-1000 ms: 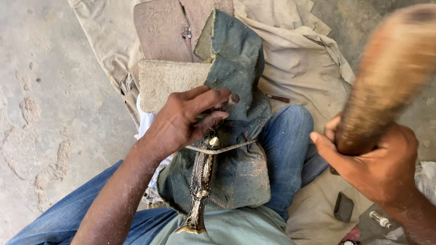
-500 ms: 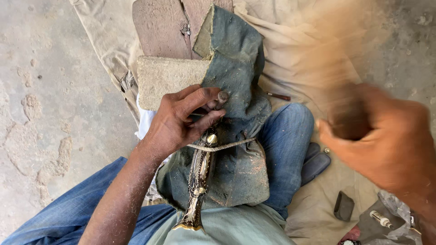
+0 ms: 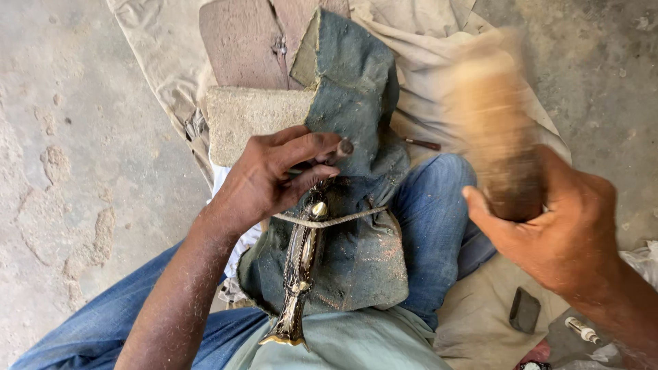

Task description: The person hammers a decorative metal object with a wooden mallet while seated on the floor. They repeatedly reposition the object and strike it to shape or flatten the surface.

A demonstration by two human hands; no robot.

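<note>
My left hand [image 3: 271,179] presses down on the upper end of a dark ornate metal piece [image 3: 299,274], a narrow handle-like object with brass ends. The piece lies on a dusty blue-grey cloth [image 3: 356,253] draped over my lap and over a stone block [image 3: 250,123], and a cord [image 3: 336,220] crosses it. My right hand [image 3: 555,229] grips a thick wooden mallet [image 3: 495,130], blurred by motion, raised to the right of the cloth.
A beige sheet [image 3: 425,62] covers the concrete floor under me. A reddish brick slab [image 3: 240,38] lies beyond the stone block. A thin tool [image 3: 421,144] rests on the sheet. A small dark block [image 3: 525,310] and a small tube [image 3: 582,330] lie at lower right.
The mallet in my right hand has swung down and then leftward, nearer the cloth. My left hand stays put on the metal piece.
</note>
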